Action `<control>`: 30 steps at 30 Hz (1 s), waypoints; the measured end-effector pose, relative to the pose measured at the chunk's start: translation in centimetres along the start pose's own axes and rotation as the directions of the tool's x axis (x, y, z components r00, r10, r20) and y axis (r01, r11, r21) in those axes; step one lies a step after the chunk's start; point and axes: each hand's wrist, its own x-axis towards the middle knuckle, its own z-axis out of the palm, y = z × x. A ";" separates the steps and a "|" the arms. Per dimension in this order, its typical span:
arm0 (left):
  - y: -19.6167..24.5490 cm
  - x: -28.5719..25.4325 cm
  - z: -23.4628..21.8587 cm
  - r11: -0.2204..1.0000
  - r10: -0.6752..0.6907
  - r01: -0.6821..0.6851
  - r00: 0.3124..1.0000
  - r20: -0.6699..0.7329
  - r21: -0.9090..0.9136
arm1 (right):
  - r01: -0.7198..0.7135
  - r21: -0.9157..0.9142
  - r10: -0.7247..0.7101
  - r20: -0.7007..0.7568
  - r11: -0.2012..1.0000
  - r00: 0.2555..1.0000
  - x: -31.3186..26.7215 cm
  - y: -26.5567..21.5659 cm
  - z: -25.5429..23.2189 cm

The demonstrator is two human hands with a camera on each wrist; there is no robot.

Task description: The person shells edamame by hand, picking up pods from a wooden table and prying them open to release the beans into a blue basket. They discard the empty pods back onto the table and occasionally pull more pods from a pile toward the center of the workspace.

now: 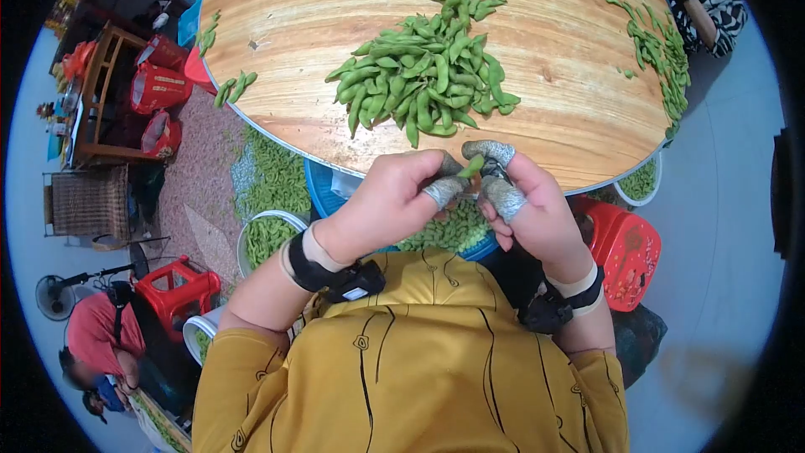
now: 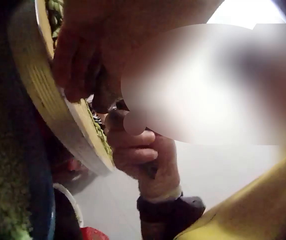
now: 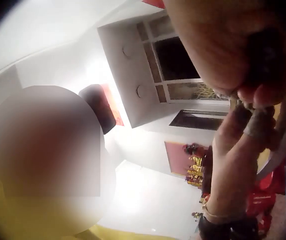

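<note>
Yellow sleeves frame both hands, raised together just off the near edge of the round wooden table (image 1: 553, 50). The left hand (image 1: 394, 197) and right hand (image 1: 532, 205) meet fingertip to fingertip, each pinching one end of a single green bean pod (image 1: 471, 166) with taped fingers (image 1: 506, 199). The pod's long axis runs slantwise between them, its upper end toward the right hand; neither hand is clearly nearer. A heap of pods (image 1: 423, 80) lies on the table straight ahead, well apart from the hands. Below them sits a blue basin (image 1: 323, 189) of shelled beans.
</note>
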 end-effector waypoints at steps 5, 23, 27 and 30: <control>0.4 -0.2 0.1 0.430 0.466 -0.280 0.883 0.055 0.859 | 0.030 -0.202 -0.046 -0.074 0.979 0.996 0.3 0.4 0.6; 1.8 -2.1 -0.9 0.975 -0.144 0.090 0.951 0.272 0.202 | 0.358 -0.872 -0.451 0.185 0.334 0.873 0.7 1.7 0.3; 0.8 -4.0 -2.3 0.963 -0.266 0.246 0.937 0.227 0.111 | 0.367 -0.873 -0.402 0.225 0.321 0.888 0.4 2.7 1.2; 0.0 -4.5 -2.9 0.894 -0.324 0.310 0.946 -0.011 0.324 | 0.324 -0.908 -0.319 0.234 0.267 0.918 0.2 3.2 1.2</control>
